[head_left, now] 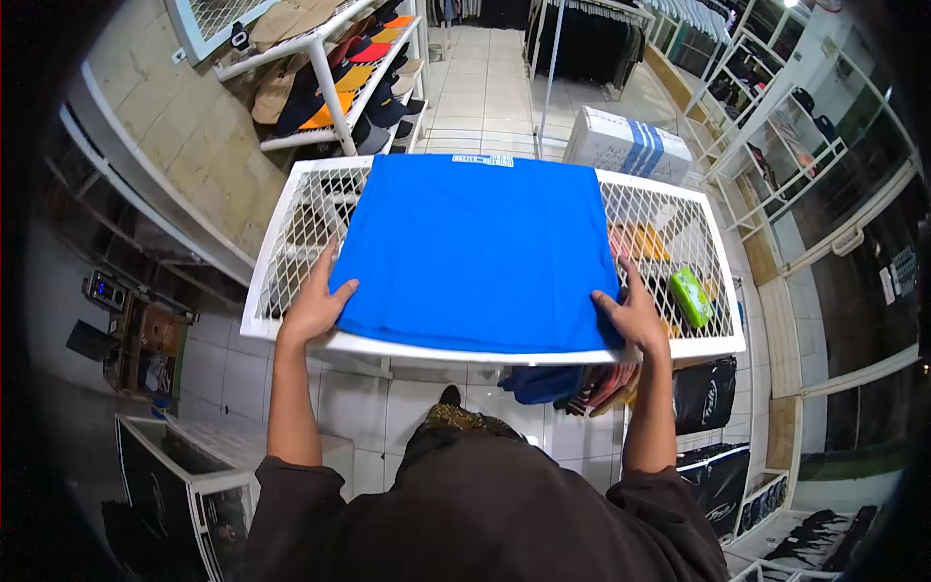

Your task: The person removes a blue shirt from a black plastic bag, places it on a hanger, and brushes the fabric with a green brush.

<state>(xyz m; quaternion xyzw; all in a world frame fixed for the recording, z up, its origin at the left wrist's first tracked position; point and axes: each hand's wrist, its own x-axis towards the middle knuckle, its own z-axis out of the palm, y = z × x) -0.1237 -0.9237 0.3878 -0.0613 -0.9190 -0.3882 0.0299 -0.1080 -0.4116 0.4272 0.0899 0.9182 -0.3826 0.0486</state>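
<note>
A blue cloth, folded into a broad flat shape, lies across the white mesh-topped table. Along its far edge runs a strip of white print. My left hand rests at the cloth's left edge near the front, thumb on the fabric and fingers apart. At the right front edge is my right hand, its thumb on the cloth and its fingers spread beside it. Neither hand is closed around the fabric. A green packet lies on the mesh to the right of my right hand.
Caps fill a white rack beyond the table's left end. A white box with blue stripes stands behind the right end. Dark clothes hang farther back. Folded garments show below the table's front edge.
</note>
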